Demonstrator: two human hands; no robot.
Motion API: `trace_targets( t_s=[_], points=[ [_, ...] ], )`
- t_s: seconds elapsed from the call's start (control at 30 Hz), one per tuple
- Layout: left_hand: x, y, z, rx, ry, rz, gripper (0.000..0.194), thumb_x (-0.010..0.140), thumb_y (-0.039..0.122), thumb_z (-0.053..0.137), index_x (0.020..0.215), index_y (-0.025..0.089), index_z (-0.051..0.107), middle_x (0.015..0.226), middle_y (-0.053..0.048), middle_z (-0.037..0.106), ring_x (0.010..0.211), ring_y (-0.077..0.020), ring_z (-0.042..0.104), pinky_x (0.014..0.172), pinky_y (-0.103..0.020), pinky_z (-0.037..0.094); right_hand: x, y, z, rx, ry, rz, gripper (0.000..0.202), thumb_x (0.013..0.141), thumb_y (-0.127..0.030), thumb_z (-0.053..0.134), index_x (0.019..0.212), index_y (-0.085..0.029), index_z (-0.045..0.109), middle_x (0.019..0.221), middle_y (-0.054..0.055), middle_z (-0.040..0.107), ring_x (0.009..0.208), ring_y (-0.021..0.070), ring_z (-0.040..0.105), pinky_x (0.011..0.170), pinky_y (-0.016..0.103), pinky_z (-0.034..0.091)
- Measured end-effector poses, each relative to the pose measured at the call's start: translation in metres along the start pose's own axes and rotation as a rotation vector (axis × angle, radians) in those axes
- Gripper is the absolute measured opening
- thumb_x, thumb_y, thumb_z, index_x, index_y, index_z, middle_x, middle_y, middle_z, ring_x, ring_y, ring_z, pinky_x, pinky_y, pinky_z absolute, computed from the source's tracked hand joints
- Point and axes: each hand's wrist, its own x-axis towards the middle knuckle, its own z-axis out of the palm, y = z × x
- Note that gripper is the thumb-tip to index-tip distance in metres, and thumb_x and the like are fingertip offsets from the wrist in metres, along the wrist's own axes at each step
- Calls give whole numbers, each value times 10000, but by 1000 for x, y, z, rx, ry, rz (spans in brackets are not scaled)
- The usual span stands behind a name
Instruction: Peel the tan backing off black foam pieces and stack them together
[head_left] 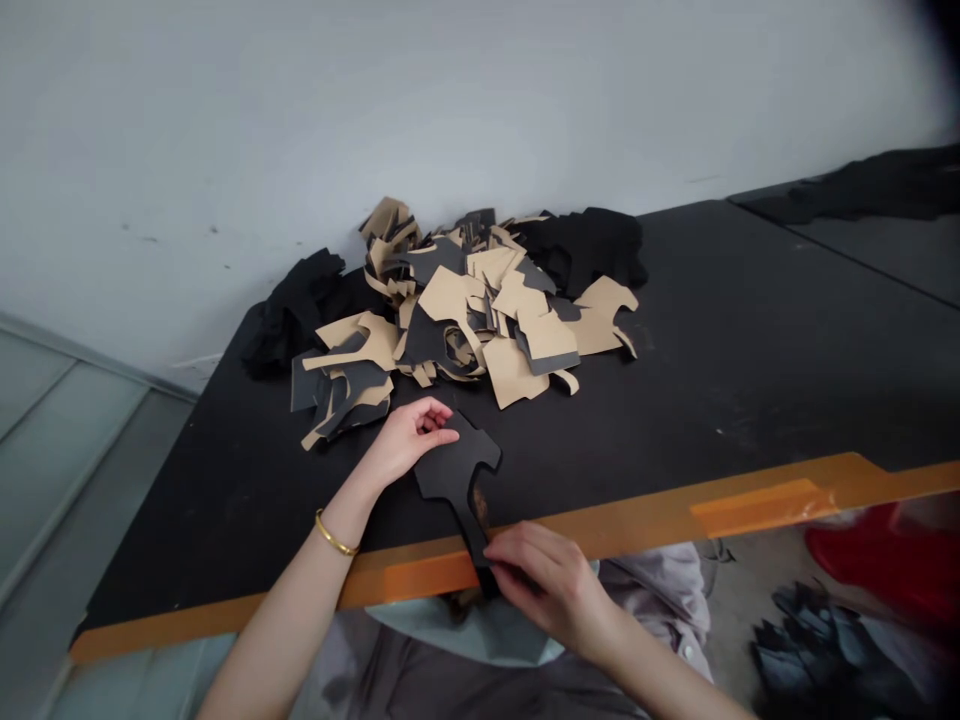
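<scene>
A black cut-out piece [455, 467], wide at the top with a narrow tail, lies flat near the front edge of the table. My left hand [411, 437] grips its upper left edge, thumb on top and fingers curled at the far side. At the table's edge, my right hand [551, 580] pinches the lower end of the tail between thumb and fingers. Just beyond my left hand spreads a heap of tan-and-black cut pieces [450, 295], several with tan faces up. Whether one piece or a thin stack is held, I cannot tell.
Bundles of black pieces [592, 245] lie behind the heap, and more black pieces [296, 300] lie to its left. Orange tape [765, 505] covers the table's front edge. A pale wall [480, 100] stands behind. Dark scraps [825, 640] and a red object [870, 560] are below right.
</scene>
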Motion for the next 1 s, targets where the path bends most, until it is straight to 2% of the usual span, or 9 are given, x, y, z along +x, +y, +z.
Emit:
trace_targets(
  t_s=[0.37, 0.6, 0.77, 1.0],
  points=[
    [2, -4, 1, 55, 3, 32, 303, 670, 339, 782, 872, 165, 638, 812, -2, 629, 715, -114, 546, 686, -241, 434, -1, 0, 1, 2, -3, 22, 185, 886, -72, 526, 1027, -174, 588, 863, 50, 662, 769, 120, 620, 691, 212, 507],
    [-1, -2, 1, 63, -4, 37, 345, 635, 309, 805, 896, 158, 639, 811, -6, 619, 722, -111, 531, 705, -246, 437, -2, -1, -4, 13, -35, 47, 182, 891, -81, 540, 1028, -179, 610, 950, 72, 662, 845, 130, 640, 748, 228, 532],
    [-3, -3, -1, 49, -51, 50, 444, 561, 280, 854, 924, 149, 635, 815, -4, 611, 721, -104, 524, 705, -240, 442, -1, -7, -6, -47, -54, 50, 164, 899, -95, 537, 1007, -175, 631, 996, 91, 648, 899, 150, 642, 772, 250, 549],
    [-1, -9, -2, 48, -64, 92, 404, 599, 246, 827, 934, 142, 625, 839, -9, 607, 742, -104, 528, 723, -244, 442, -2, -9, -4, -144, -54, 44, 140, 908, -119, 533, 969, -172, 648, 962, 96, 628, 883, 173, 621, 756, 299, 551]
  ],
)
